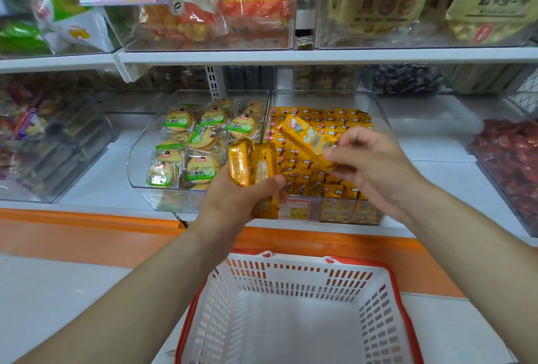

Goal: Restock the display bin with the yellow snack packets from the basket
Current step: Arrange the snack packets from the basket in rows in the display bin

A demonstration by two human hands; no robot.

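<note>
A clear display bin [378,113] on the lower shelf is packed with several yellow snack packets [329,125]. My left hand [233,200] grips a small stack of yellow packets [253,165] upright in front of the bin's left front corner. My right hand [369,163] pinches one yellow packet [305,133] by its near end and holds it slanted over the packets in the bin. Below my arms stands the white basket with a red rim [393,279]; I see no packets on its visible floor.
Left of the yellow bin, a clear bin [136,148] holds green-labelled round biscuits. A bin of dark red packets [512,160] stands at right. The upper shelf [291,56] with price tags overhangs the bins. An orange strip [87,235] runs along the shelf front.
</note>
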